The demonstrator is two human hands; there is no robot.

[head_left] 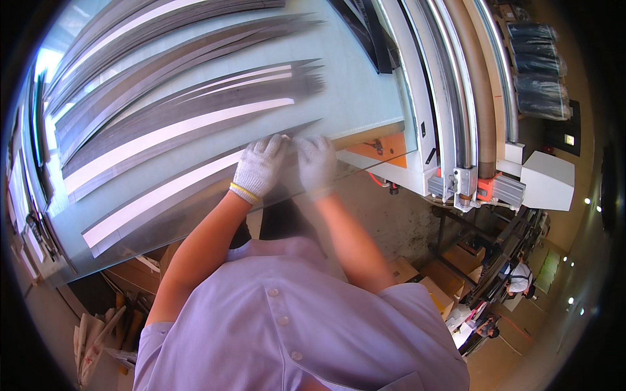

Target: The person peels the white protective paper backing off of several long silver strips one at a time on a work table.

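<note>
My left hand [259, 171], in a white knit glove with a yellow cuff line, is closed at the right end of a long thin strip [163, 197]. The strip is white along its middle and dark grey at its sides, and lies near the front edge of the glass-topped table [365, 91]. Just right of it, my right hand [316, 164], gloved too, is smeared by motion over the table edge. Its fingers cannot be made out. Beyond my hands lies a pile of similar dark and white strips [195, 117].
More dark strip piles [176, 49] lie farther back. Black angled bars [365, 32] rest at the far right. A machine with long rollers [466, 85] stands beside the table, with wrapped black rolls [538, 72] beyond. Cardboard boxes [450, 267] and other people [520, 279] are at lower right.
</note>
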